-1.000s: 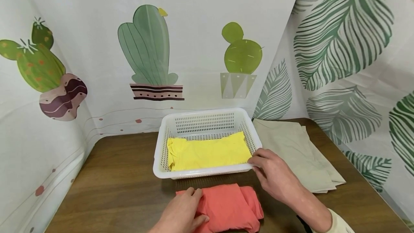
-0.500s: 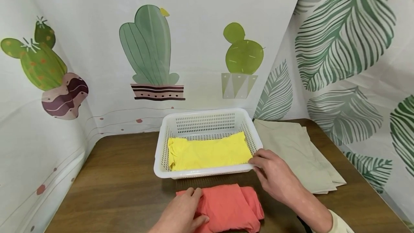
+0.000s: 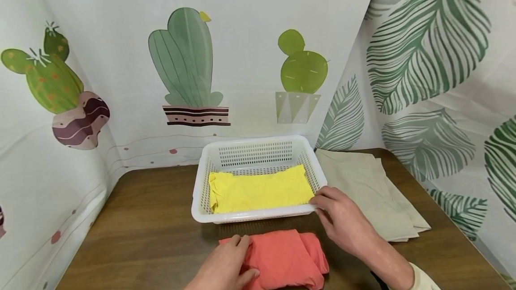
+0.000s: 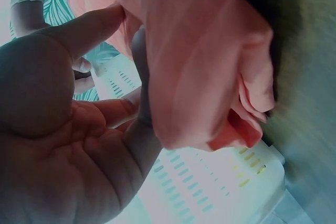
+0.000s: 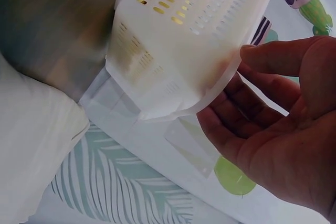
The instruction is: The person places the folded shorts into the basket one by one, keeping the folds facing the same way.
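Note:
In the head view, my left hand [image 3: 226, 264] holds the left end of a folded red cloth [image 3: 284, 258] lying at the table's near side. Its thumb [image 4: 100, 27] touches the cloth in the left wrist view, and the fingertips are partly hidden behind the fabric. My right hand [image 3: 342, 218] grips the near right corner of a white plastic basket [image 3: 258, 216]. The right wrist view has the thumb [image 5: 273, 56] and curled fingers on either side of the rim. A folded yellow cloth [image 3: 260, 190] lies inside the basket, along its front half.
Right of the basket, a folded beige cloth [image 3: 367, 191] lies flat, partly behind my right forearm. Under everything is a dark brown wooden table [image 3: 149, 227]. A white curtain [image 3: 250, 57] printed with cacti and leaves hangs behind it.

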`<state>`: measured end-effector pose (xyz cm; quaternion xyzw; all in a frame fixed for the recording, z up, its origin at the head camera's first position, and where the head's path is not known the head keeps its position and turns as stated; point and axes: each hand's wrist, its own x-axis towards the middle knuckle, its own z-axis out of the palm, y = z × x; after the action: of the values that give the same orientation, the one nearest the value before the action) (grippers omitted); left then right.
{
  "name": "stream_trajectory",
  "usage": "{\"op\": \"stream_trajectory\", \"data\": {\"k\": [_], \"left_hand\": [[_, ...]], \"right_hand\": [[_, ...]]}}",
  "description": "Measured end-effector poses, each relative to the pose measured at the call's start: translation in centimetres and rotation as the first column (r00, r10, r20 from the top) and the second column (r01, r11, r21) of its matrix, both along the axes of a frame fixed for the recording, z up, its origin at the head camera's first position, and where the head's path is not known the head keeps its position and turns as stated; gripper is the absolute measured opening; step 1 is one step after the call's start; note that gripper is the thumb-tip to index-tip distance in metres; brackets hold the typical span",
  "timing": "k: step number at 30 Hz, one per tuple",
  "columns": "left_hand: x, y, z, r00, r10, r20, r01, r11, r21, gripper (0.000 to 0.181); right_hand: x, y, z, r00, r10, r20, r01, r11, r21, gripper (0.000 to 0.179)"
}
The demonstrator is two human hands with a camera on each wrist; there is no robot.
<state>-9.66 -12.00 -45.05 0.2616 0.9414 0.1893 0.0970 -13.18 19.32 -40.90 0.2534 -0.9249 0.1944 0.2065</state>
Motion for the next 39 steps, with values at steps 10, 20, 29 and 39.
{"op": "stream_trajectory", "data": {"k": [10,20,29,39], "left_hand": [[0.4,-0.7,-0.4,0.997,-0.033,-0.075,0.037,0.998,0.044,0.048],[0.6,-1.1,-0.4,0.993,-0.01,-0.114,0.018,0.997,0.071,0.04],[1.1,-1.2,0.1,0.989,0.09,-0.117,-0.064,0.977,0.205,0.024],[1.8,-2.0,1.4,0.971,0.211,-0.114,-0.182,0.958,0.223,0.02]], "right_hand": [[0.1,0.1,-0.3,1.0,-0.011,0.009,0.011,1.0,-0.015,0.025],[0.2,0.0,-0.3,0.999,-0.023,0.023,0.023,1.0,-0.02,0.022],[0.8,0.2,-0.2,1.0,-0.018,0.022,0.019,1.0,-0.023,0.024],[1.3,0.7,0.2,0.998,-0.004,-0.056,0.001,0.998,-0.056,0.025]]}}
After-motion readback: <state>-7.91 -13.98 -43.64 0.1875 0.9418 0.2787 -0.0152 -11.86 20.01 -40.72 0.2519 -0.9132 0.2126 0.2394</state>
